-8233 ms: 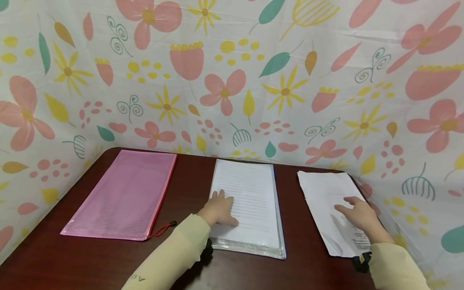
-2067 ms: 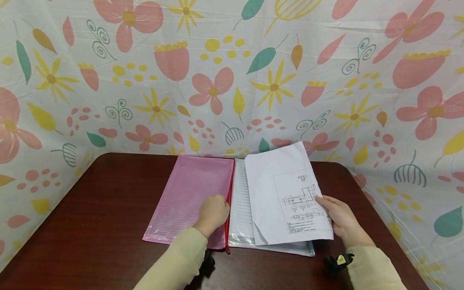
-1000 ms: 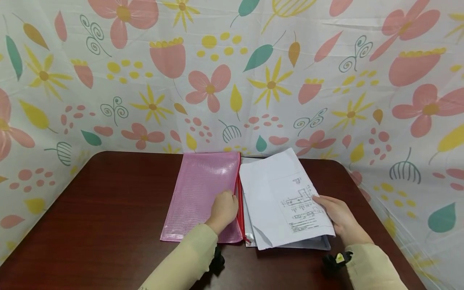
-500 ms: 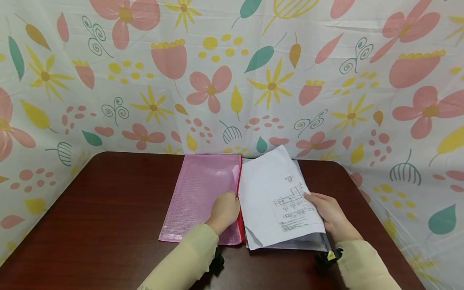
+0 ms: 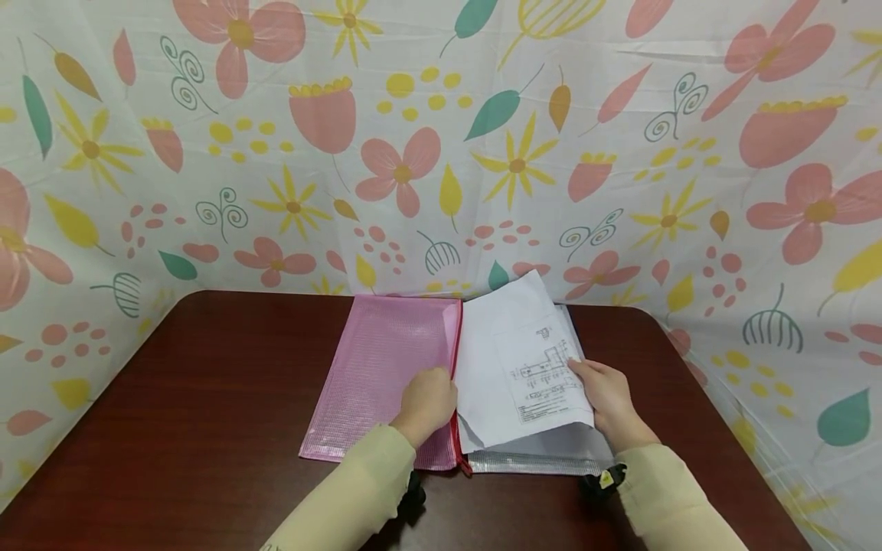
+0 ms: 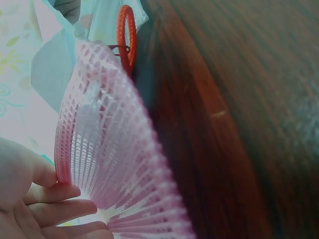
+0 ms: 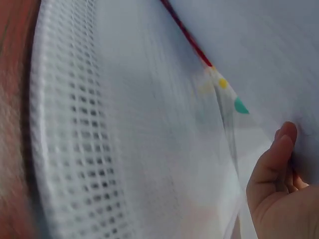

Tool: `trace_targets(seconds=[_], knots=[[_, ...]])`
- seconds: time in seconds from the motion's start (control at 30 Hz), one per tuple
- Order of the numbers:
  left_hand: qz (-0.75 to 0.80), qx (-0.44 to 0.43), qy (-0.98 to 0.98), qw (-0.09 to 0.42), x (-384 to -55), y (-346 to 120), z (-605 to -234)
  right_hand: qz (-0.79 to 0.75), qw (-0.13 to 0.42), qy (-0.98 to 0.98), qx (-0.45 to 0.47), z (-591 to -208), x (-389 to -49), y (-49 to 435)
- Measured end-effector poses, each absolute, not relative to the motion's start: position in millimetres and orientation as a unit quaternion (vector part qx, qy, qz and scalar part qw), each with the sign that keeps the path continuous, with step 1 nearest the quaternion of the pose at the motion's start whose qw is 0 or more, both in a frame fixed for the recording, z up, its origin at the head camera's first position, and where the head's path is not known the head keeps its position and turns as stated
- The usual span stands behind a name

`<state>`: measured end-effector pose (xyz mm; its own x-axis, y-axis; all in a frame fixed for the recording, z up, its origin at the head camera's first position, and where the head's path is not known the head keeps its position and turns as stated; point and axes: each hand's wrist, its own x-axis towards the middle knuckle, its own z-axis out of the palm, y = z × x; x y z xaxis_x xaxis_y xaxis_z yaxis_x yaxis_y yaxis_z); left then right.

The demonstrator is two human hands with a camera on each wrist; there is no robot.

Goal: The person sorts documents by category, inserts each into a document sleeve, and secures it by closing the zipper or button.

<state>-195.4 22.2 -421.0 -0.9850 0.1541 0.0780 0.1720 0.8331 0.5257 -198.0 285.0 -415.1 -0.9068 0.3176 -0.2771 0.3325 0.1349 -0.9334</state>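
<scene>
In the head view my left hand (image 5: 427, 402) pinches the right edge of a pink mesh zipper pouch (image 5: 375, 367), beside its red zipper. The left wrist view shows that edge lifted between thumb and fingers (image 6: 60, 209). My right hand (image 5: 612, 402) holds the right side of white paper sheets (image 5: 492, 367) printed with a line drawing. The sheets are tilted, their left edge against the pouch's red-edged opening; a pale strip shows through the pink mesh there. How far they reach inside I cannot tell. Beneath them lies a clear mesh pouch (image 5: 537, 464) with white paper in it.
All of this lies on a dark brown table (image 5: 172, 413). A floral cloth (image 5: 413, 153) hangs behind it and along both sides. The pink pouch's red zipper cord (image 6: 127, 40) hangs at its near corner. Black wrist bands sit on both wrists.
Earlier the pink pouch lay at the far left and the sheets lay flat at the right. The pouch was brought beside the clear one; lately my right hand has moved left with the sheets.
</scene>
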Motion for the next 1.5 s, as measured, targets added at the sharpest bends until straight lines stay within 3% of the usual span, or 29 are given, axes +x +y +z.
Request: trace_targets(seconds=[0.47, 0.83, 1.17, 1.33, 1.5], knots=[[-0.283, -0.099, -0.954, -0.022, -201.2, 20.4, -417.5, -0.552, 0.038, 0.813, 0.184, -419.4, -192.7, 276.3], [-0.154, -0.169, -0.968, -0.103, -206.3, 19.0, -408.1, -0.559, 0.046, 0.806, 0.186, -420.9, -192.5, 278.2], [-0.081, -0.2, -0.966, -0.14, -197.7, 26.6, -408.0, -0.571, 0.053, 0.798, 0.186, -418.9, -195.4, 275.4], [-0.135, -0.178, -0.963, -0.149, -196.2, 28.2, -408.2, -0.575, 0.056, 0.795, 0.186, -419.2, -195.1, 275.1], [-0.236, -0.144, -0.953, -0.125, -197.5, 22.9, -411.7, -0.534, 0.07, 0.825, 0.173, -419.1, -191.2, 279.7]])
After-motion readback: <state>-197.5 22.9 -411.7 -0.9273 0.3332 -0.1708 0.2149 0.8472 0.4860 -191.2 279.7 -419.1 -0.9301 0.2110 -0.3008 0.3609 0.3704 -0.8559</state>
